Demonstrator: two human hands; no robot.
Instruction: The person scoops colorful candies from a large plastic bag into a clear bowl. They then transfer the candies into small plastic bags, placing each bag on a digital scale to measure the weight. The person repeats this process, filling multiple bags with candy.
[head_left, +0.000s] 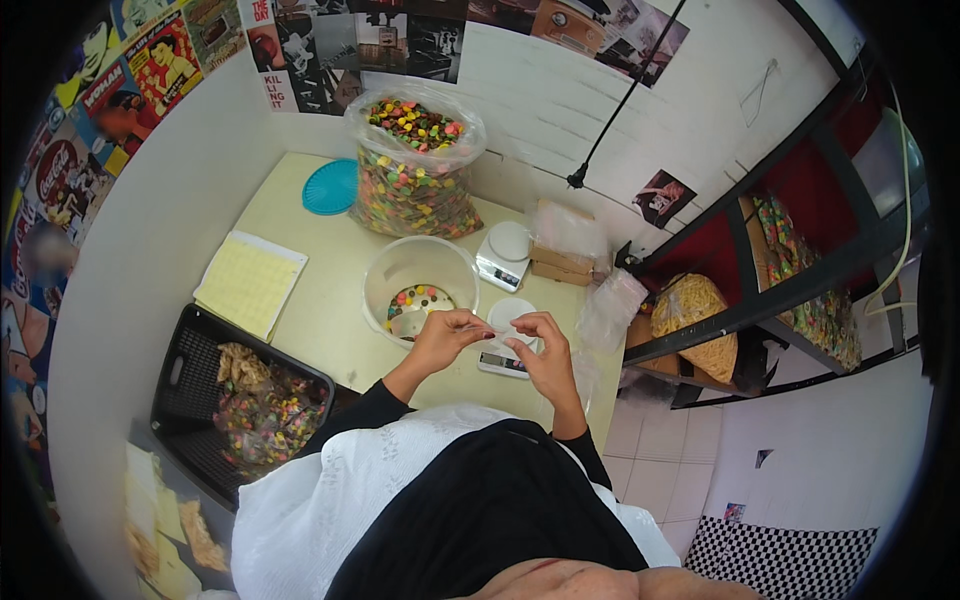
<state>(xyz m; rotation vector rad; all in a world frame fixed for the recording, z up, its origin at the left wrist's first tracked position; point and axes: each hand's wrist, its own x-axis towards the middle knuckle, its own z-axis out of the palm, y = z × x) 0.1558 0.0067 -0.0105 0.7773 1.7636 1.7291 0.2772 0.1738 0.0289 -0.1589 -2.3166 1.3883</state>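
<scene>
Between my hands, above the front kitchen scale (504, 364), a thin clear plastic bag (498, 330) is stretched. My left hand (448, 339) pinches its left side, thumb against fingers. The fingertips of my right hand (541, 351) are at its right side; whether they grip the film is hard to tell. Just left of the scale stands a translucent plastic tub (377, 281) with some colourful candies (421, 295) and a scoop (409, 324) at its bottom. A second kitchen scale (504, 255) sits behind. A large clear sack of colourful candies (412, 184) stands open behind the tub.
A turquoise lid (330, 186) lies by the sack. Yellow label sheets (251, 281) rest at the left, above a black crate (174, 405) of filled bags. Clear plastic bags (611, 307) and cardboard boxes (561, 262) lie at the right, beside a shelf (810, 300). A cable with a plug (577, 178) hangs behind.
</scene>
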